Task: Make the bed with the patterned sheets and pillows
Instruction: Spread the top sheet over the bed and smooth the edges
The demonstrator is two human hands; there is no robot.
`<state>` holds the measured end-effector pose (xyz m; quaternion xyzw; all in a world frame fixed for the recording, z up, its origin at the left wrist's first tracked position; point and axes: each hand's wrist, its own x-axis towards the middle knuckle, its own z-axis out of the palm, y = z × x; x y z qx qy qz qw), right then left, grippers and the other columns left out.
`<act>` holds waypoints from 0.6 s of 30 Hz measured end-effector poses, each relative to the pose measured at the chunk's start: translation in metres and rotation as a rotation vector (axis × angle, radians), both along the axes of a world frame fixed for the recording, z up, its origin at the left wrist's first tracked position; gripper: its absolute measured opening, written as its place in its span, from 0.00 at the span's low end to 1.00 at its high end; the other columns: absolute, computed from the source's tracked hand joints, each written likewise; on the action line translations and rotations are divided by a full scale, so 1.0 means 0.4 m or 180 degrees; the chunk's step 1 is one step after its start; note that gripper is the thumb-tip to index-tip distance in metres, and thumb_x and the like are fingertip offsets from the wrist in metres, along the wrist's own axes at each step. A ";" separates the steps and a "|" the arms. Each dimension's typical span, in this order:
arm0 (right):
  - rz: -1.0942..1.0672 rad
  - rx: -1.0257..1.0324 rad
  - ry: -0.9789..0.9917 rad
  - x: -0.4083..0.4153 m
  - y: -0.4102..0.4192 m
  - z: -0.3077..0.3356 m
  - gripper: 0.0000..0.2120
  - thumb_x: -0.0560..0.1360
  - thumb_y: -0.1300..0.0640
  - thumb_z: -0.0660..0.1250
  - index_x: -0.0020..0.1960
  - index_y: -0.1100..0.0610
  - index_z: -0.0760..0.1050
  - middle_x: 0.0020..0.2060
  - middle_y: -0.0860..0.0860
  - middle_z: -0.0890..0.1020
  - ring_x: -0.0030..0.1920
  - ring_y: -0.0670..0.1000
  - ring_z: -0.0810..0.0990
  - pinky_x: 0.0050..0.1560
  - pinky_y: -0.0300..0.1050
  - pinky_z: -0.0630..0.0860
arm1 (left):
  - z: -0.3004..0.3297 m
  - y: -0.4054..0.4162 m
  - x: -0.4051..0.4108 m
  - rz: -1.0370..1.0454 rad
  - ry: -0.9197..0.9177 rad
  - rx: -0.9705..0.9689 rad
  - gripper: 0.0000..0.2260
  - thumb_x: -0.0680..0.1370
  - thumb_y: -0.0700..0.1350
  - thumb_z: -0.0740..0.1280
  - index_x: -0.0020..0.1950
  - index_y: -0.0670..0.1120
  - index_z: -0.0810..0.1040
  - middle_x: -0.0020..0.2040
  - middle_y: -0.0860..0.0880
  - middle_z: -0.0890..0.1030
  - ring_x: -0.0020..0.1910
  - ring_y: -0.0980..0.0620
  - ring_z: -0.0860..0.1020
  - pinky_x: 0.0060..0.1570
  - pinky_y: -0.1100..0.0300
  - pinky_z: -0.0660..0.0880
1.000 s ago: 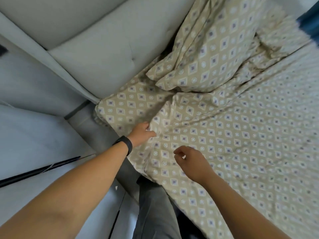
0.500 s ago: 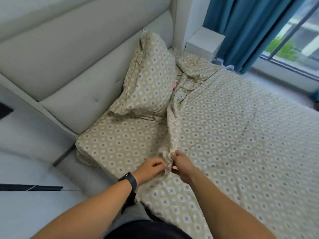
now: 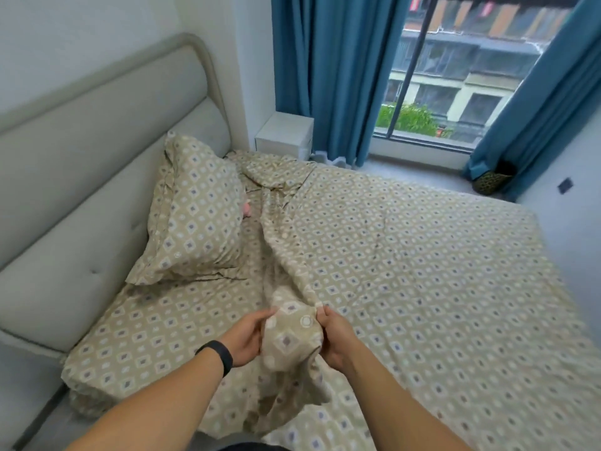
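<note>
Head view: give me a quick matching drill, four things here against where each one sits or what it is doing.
Things:
1. pillow
2. top sheet
3. nightstand
4. left hand

Places or states:
A. in the corner beside the blue curtain
B. pinching a bunched fold together with the right hand
C. leaning against the headboard
D. spread over most of the mattress

Pairs: 1-C, 2-D, 3-A, 4-B
</note>
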<state>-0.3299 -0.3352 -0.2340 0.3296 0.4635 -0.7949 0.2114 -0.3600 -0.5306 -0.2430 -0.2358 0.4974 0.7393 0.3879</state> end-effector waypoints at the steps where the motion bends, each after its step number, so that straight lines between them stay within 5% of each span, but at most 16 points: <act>1: -0.0025 0.0399 -0.0077 0.005 0.011 -0.010 0.11 0.85 0.59 0.57 0.56 0.59 0.79 0.50 0.57 0.86 0.50 0.57 0.83 0.50 0.54 0.81 | 0.000 0.003 -0.005 -0.0016 -0.0061 0.0075 0.19 0.80 0.47 0.67 0.69 0.40 0.77 0.62 0.38 0.82 0.59 0.40 0.82 0.65 0.44 0.74; 3: -0.0118 0.1375 -0.0200 0.012 0.037 -0.021 0.08 0.80 0.59 0.58 0.47 0.56 0.76 0.42 0.54 0.81 0.40 0.54 0.77 0.39 0.49 0.75 | 0.007 0.019 -0.025 -0.0193 -0.0110 0.0220 0.21 0.78 0.43 0.69 0.70 0.39 0.75 0.65 0.35 0.79 0.66 0.35 0.76 0.70 0.38 0.69; 5: -0.0190 0.1984 -0.0314 0.034 0.050 -0.017 0.04 0.79 0.59 0.59 0.47 0.55 0.72 0.41 0.51 0.76 0.38 0.52 0.72 0.41 0.47 0.71 | 0.000 0.038 -0.034 -0.0367 0.0176 0.0228 0.24 0.76 0.39 0.71 0.72 0.41 0.73 0.66 0.34 0.78 0.67 0.32 0.75 0.70 0.33 0.67; 12: 0.0197 0.1184 0.0181 0.120 0.077 0.038 0.11 0.78 0.53 0.68 0.55 0.59 0.79 0.42 0.51 0.82 0.38 0.50 0.78 0.42 0.43 0.75 | 0.002 0.172 0.008 -0.0757 0.0528 0.0447 0.26 0.75 0.39 0.74 0.70 0.40 0.68 0.64 0.32 0.78 0.61 0.29 0.77 0.60 0.34 0.75; 16: 0.0297 0.0817 0.0380 0.167 0.098 0.047 0.09 0.68 0.55 0.67 0.48 0.53 0.77 0.41 0.51 0.81 0.42 0.51 0.80 0.46 0.44 0.76 | 0.015 0.241 0.046 -0.0333 0.0218 0.0611 0.16 0.76 0.37 0.71 0.61 0.42 0.70 0.49 0.35 0.79 0.47 0.36 0.81 0.45 0.44 0.79; 18: 0.0407 0.0707 0.0318 0.169 0.115 0.057 0.11 0.67 0.53 0.67 0.49 0.51 0.76 0.41 0.50 0.81 0.41 0.50 0.80 0.43 0.43 0.76 | 0.021 0.264 0.047 -0.0345 0.0268 0.0413 0.20 0.78 0.37 0.70 0.67 0.43 0.69 0.55 0.34 0.79 0.44 0.40 0.82 0.43 0.46 0.80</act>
